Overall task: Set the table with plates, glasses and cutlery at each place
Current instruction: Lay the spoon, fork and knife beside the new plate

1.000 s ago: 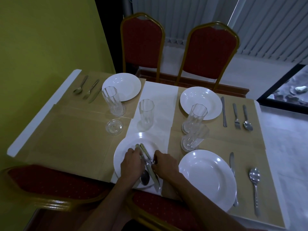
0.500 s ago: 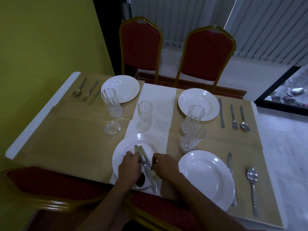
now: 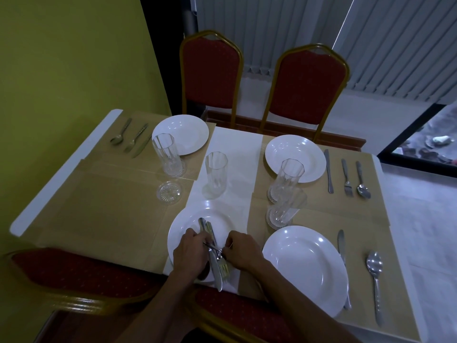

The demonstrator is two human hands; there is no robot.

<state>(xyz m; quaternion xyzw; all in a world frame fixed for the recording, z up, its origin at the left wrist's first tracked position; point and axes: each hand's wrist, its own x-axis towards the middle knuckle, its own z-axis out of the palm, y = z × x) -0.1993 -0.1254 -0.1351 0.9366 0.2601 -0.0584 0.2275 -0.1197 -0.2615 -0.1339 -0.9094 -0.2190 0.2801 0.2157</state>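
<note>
Evidently you were sorting cutlery [image 3: 214,256] over the plate [image 3: 183,227] by the table's [image 3: 103,209] near edge: left hand [image 3: 190,253] grasping the bundle, right hand [image 3: 243,251] pinching one piece. Next, lay them beside that plate.

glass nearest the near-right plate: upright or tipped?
Tipped. That glass leans with its base on the mat and its rim against the upright glass behind it. It looks empty.
</note>
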